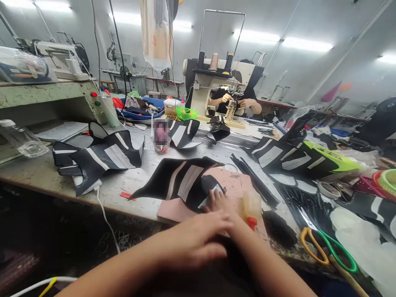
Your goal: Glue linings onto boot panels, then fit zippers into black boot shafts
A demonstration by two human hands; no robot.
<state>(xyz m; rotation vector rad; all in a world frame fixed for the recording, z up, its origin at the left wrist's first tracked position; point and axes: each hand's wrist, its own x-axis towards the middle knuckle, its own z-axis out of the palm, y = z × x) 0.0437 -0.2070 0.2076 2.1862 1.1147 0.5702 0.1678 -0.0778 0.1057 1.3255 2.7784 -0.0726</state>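
A black fabric piece with white stripes (179, 181) lies on a pink board (235, 185) at the table's near edge. My right hand (218, 200) rests on the small end of that piece, fingers flat and pressed on it. My left hand (198, 237) crosses over my right forearm near the wrist, fingers stretched out and holding nothing. A small squeeze bottle with a red cap (251, 208) lies just right of my right hand.
More black striped pieces (102, 156) lie left and right (281, 154). Scissors with orange and green handles (328, 247) sit near right, thin black strips (253, 177) beside the board. Another person's hands (238, 103) work at a sewing machine (213, 82) across the table.
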